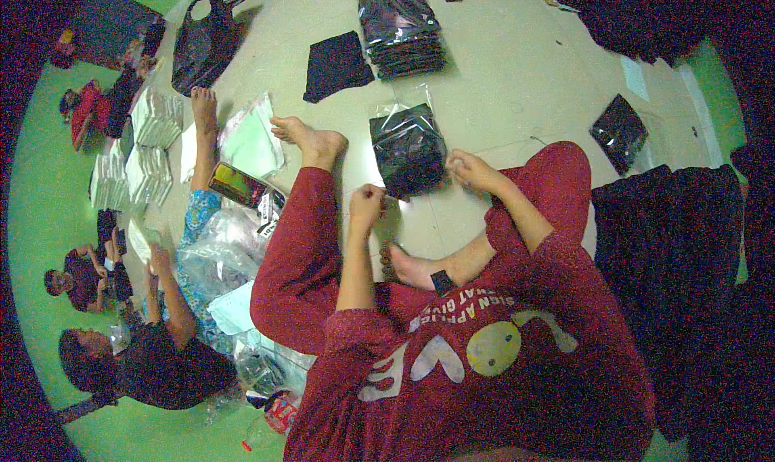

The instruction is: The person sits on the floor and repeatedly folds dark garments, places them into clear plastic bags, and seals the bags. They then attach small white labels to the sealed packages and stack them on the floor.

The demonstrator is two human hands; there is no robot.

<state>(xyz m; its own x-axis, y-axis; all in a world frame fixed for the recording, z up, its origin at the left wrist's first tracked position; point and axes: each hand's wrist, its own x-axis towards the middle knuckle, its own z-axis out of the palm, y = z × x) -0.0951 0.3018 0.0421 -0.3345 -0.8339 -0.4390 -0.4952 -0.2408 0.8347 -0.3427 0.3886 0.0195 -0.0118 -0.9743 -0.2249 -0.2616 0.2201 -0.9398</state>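
A folded black garment in a clear plastic bag (408, 151) lies on the floor in front of me, the bag's loose clear end pointing away. My left hand (367, 209) is closed, fingertips pinched together, beside the bag's near left corner. Curled in a pinch, my right hand (475, 172) is at the bag's right edge. Whether either hand has hold of the plastic is too small to tell. Beyond the bag are an unbagged folded black garment (337, 66) and a tall stack of bagged black garments (401, 30).
A black carrier bag (206, 46) lies far left. Another bagged garment (619, 135) and a heap of black cloth (666, 276) are at my right. Left of my leg are a phone (236, 182) and clear plastic bags (226, 248). A co-worker (165, 357) sits near white stacks (149, 171).
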